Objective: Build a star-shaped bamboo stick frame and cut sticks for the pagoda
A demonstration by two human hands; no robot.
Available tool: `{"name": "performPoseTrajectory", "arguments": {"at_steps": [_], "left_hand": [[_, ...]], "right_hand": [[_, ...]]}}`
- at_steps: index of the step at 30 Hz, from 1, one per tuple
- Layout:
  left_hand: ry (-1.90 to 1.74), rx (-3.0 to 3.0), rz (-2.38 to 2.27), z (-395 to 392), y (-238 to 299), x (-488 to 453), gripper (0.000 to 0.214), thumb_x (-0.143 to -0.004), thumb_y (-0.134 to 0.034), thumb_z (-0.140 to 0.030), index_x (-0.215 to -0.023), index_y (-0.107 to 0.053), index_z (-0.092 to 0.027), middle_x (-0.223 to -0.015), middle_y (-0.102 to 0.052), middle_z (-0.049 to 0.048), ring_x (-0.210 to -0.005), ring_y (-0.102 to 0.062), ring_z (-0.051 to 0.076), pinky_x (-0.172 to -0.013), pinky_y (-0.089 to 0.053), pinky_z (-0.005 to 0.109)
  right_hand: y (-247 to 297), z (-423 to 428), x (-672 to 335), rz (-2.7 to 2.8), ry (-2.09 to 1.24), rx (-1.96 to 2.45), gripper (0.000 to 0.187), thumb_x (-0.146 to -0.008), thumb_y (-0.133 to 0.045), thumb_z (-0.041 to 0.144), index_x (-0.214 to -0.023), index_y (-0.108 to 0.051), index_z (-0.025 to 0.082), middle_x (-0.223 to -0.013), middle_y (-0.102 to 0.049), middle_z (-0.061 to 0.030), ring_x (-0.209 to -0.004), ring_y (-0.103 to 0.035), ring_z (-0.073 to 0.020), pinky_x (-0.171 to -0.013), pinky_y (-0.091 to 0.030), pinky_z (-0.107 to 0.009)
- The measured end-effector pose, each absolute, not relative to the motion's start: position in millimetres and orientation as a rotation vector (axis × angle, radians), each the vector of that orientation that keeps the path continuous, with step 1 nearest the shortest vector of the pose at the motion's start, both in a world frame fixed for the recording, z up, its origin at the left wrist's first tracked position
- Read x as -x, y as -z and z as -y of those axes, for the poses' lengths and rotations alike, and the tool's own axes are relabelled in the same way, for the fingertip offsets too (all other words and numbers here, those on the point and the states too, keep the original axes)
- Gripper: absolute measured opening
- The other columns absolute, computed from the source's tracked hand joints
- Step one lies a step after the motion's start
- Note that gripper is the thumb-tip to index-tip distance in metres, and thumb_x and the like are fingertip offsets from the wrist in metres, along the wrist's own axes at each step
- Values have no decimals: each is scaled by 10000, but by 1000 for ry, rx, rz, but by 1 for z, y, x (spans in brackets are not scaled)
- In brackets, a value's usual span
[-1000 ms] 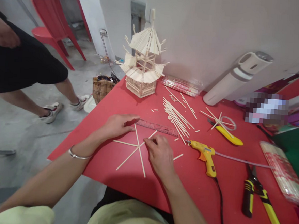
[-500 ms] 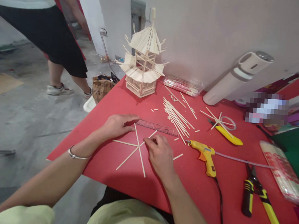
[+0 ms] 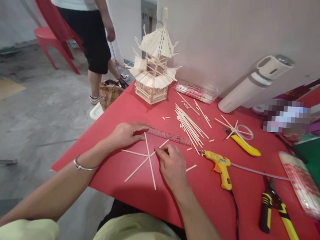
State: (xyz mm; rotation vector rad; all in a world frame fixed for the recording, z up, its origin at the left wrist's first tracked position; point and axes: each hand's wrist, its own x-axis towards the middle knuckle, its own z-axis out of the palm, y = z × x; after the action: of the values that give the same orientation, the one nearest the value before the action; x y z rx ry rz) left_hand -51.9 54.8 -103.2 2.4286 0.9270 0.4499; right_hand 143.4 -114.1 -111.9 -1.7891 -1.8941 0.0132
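Note:
My left hand (image 3: 127, 134) rests at the left end of a clear plastic ruler (image 3: 172, 136), fingers on it and thumb just below, near the tip of a stick. Below the ruler lies a star of thin wooden sticks (image 3: 148, 156), crossed at one centre, flat on the red table. With thumb and fingertips pinched together, my right hand (image 3: 172, 164) is on the star's right side, at the stick that slants up to the right. The fingers partly hide that stick. A short loose stick (image 3: 191, 168) lies right of this hand.
A stick pagoda (image 3: 154, 68) stands at the back. To the right are loose sticks (image 3: 189, 125), a yellow glue gun (image 3: 219, 166) with cord, a yellow cutter knife (image 3: 246, 145), pliers (image 3: 273, 201), a second stick star (image 3: 234, 129) and a white flask (image 3: 250, 86). Another person (image 3: 84, 30) stands behind left.
The other person has moved to the right, and a red chair behind them has come into view. My hands, the ruler and the stick star stay in place.

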Motion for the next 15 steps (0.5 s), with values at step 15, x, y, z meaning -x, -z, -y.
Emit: {"name": "performPoseTrajectory", "arguments": {"at_steps": [15], "left_hand": [[-446,-2458,-921,-53,99,51,380,-915,-592,-479,-1254,-722,-363,-1359,-682,-33,-1211,-668,241,-1012,-527,337]], "right_hand": [[112,112,-142,1886,-29,1829,239,-1013,-561,242,-1126,-762,305,-942,-668,-42,-894,-555,-194,-685,-376,-278]]}}
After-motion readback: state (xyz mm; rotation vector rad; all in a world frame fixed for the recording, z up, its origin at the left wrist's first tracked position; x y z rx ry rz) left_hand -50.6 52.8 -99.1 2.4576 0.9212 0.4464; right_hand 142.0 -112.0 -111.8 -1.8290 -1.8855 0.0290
